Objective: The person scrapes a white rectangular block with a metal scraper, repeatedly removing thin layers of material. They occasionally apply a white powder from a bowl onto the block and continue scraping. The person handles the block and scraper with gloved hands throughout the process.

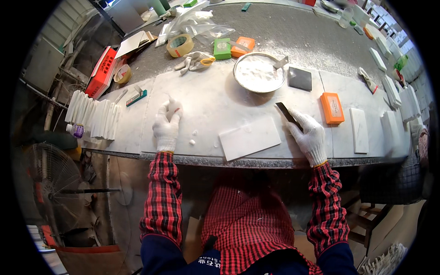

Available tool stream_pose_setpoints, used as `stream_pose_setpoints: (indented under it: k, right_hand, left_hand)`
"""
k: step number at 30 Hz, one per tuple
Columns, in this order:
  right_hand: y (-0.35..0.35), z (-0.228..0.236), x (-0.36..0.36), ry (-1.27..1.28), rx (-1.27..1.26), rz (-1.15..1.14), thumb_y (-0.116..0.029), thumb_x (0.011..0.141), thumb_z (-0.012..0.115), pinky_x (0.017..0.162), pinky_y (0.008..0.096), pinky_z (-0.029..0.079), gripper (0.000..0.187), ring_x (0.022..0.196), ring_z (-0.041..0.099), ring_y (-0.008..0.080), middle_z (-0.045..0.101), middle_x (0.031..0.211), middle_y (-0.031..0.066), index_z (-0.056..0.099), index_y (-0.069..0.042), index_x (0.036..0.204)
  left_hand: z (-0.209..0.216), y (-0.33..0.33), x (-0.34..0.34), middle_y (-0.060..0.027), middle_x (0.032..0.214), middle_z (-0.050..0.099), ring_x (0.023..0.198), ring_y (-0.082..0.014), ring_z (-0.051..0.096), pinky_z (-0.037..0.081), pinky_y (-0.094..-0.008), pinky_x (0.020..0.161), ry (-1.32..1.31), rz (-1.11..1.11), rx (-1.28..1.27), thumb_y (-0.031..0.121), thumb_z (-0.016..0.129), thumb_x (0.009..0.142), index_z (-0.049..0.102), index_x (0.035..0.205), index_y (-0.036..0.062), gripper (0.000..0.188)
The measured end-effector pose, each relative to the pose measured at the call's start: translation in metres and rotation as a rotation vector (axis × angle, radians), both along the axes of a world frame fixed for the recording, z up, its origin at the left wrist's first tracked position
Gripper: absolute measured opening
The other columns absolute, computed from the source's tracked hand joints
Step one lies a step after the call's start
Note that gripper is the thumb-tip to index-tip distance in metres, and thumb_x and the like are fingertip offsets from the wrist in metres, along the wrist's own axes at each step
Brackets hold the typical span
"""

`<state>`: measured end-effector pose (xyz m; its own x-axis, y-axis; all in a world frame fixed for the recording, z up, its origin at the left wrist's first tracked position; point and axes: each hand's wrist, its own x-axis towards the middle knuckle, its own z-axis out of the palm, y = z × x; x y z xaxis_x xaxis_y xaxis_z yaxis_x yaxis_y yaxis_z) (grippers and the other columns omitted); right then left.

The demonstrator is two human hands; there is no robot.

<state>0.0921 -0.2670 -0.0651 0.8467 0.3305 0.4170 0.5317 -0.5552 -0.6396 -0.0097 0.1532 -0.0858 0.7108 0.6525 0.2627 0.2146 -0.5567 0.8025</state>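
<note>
My right hand (pixel 309 136), in a white knit glove, grips a dark, thin, flat scraper (pixel 288 113) tilted above the marble worktop. Left of it a white rectangular stone tile (pixel 250 138) lies slightly askew near the front edge. My left hand (pixel 167 124), also gloved, rests on the worktop left of the tile, thumb and fingers loosely curled and apart, with nothing visible in them. Small white crumbs (pixel 192 142) lie between that hand and the tile. Behind the tile, a metal bowl (pixel 237 82) holds white powder or paste, with a metal blade (pixel 281 63) stuck in it.
A dark square plate (pixel 300 79), an orange box (pixel 332 108) and a narrow white tile (pixel 359 130) lie at the right. Stacked white strips (pixel 95 112) stand at the left. Tape (pixel 180 45), gloves (pixel 195 62) and a green box (pixel 222 48) sit farther back. A fan (pixel 52 195) stands lower left.
</note>
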Motion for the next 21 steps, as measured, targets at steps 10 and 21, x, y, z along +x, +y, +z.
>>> stream_pose_setpoints:
  k: [10,21]
  right_hand:
    - [-0.001,-0.003,0.0,0.013,-0.003,-0.003,-0.018,0.089,0.082,0.084,0.0395,0.06,0.041,0.097,0.075,0.0337,0.077,0.11,0.0161,0.076,-0.009,0.128]
    - [-0.002,-0.005,0.002,-0.003,0.006,0.024,-0.021,0.092,0.08,0.085,0.0399,0.059,0.04,0.097,0.074,0.0342,0.076,0.11,0.0154,0.075,-0.011,0.131]
  left_hand:
    - [-0.004,0.003,-0.004,-0.0208,0.134,0.071,0.123,-0.033,0.07,0.054,-0.0437,0.106,0.022,0.042,0.118,0.022,0.089,0.086,0.058,0.147,0.0096,0.07]
    - [0.0,0.003,-0.006,-0.02,0.13,0.066,0.121,-0.0397,0.063,0.052,-0.0488,0.106,0.171,0.03,0.287,0.025,0.087,0.085,0.062,0.143,0.0065,0.066]
